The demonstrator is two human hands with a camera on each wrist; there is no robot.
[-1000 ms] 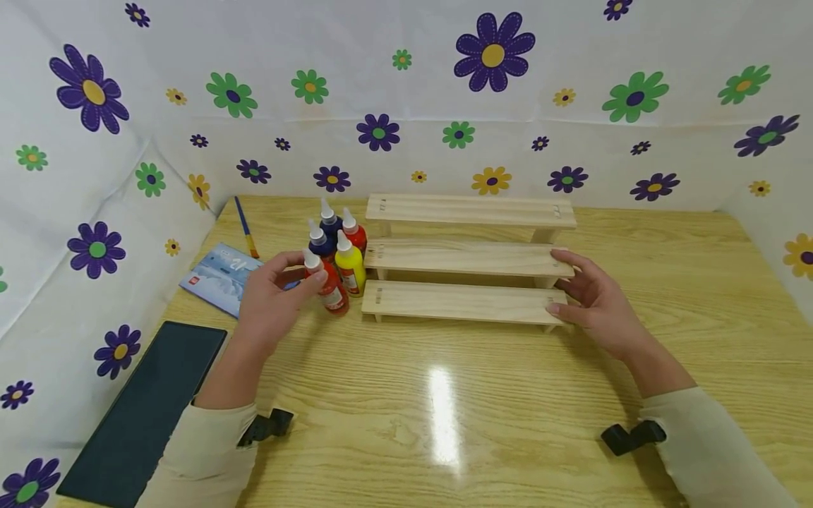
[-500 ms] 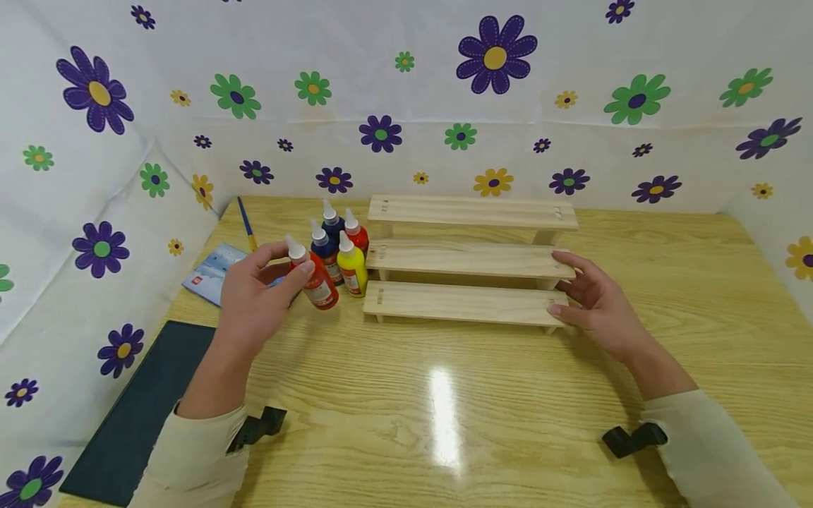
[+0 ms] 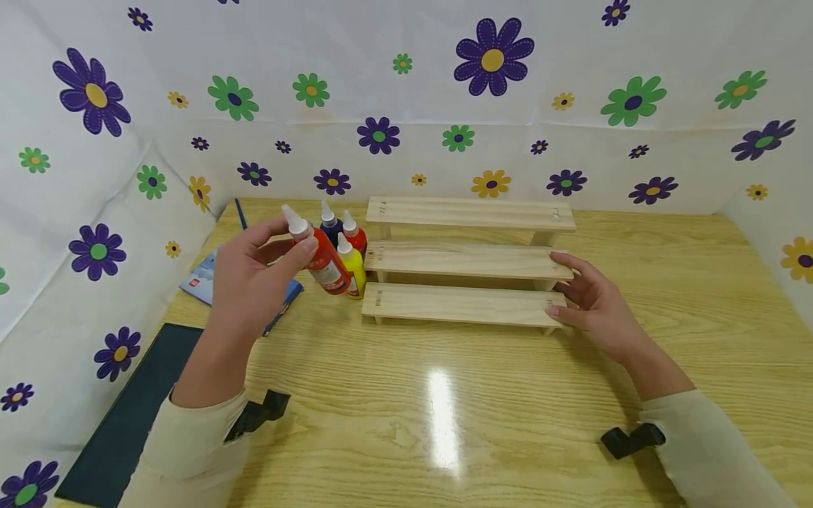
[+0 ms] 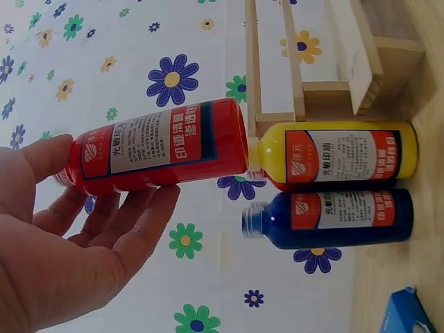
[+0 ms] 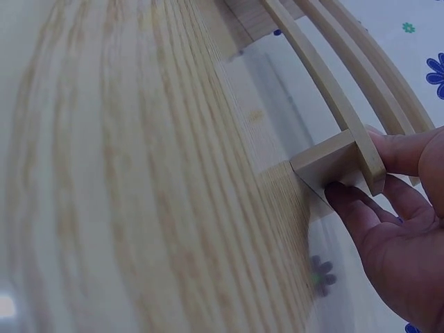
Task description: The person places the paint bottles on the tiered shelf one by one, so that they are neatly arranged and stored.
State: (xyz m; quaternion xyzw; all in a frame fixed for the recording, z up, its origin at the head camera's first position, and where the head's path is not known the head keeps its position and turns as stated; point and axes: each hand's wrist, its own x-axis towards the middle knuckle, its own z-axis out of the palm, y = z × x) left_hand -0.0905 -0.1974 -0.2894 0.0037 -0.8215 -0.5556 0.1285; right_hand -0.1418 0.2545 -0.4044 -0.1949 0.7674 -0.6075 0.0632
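My left hand (image 3: 250, 282) holds a red ink bottle (image 3: 325, 264) by its upper part, below the white nozzle. The bottle is tilted and raised off the table. Behind it stand a yellow bottle (image 3: 354, 267), a dark blue bottle (image 3: 330, 226) and a second red bottle (image 3: 354, 231). Another dark blue bottle is hidden in the head view. A three-step wooden rack (image 3: 464, 303) stands right of the bottles. At its right end, my right hand (image 3: 600, 307) grips the lower steps; in the right wrist view, thumb and fingers (image 5: 357, 211) bracket a step's end.
A blue-and-white booklet or box (image 3: 202, 276) lies left of the bottles, partly behind my left hand. Beyond it is a blue-handled paintbrush (image 3: 241, 214). A dark flat board (image 3: 127, 416) lies at the table's left edge. Flowered cloth (image 3: 432, 99) hangs behind the table.
My left hand has lifted the red bottle off the table, first leftward, then up and slightly right. It now covers one dark blue bottle. My right hand stays on the rack.
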